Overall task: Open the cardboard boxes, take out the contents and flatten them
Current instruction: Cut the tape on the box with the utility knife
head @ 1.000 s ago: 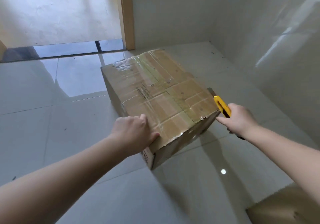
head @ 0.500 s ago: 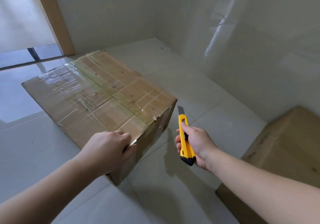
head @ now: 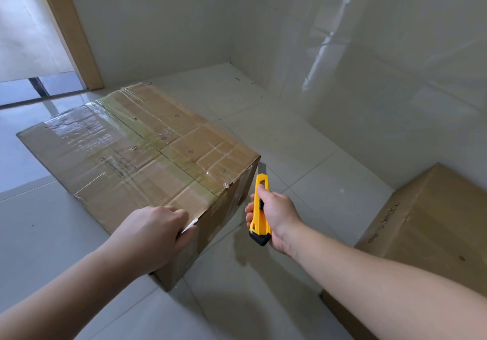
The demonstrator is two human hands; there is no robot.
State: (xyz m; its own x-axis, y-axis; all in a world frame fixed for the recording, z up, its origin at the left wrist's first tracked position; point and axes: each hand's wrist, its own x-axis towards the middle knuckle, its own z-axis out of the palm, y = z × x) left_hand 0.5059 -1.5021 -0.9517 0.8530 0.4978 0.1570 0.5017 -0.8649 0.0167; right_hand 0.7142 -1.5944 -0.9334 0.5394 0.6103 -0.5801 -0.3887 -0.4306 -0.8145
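I'm bracing the taped cardboard box on the floor with my left hand, fingers curled over its near top corner, grip gripping the edge where a scrap of torn tape is sticking out. My right hand is wrapped round the yellow utility knife, grip closed on the handle, blade out and pointing up, its tip just beside the box's right top corner.

Change from a second ago: the knife was lying across that corner edge from the far side; now I'm holding it upright along the box's right side face, and the blade is sitting nearer the corner than half a second back. The view is also swinging right, so a second cardboard box is coming into the frame at lower right. For the task, this is looking like lining up the first cut; the top is still fully taped, nothing is out, nothing is flat.

Hard to tell: whether the blade is touching the cardboard or just clear of it. My left fingertips are hidden behind the edge. The box's right side face is mostly in shadow, tape seam there unclear. The second box is cut off by the frame; printing on its side is unreadable. Label text on the first box is too small to read. Contents unseen.
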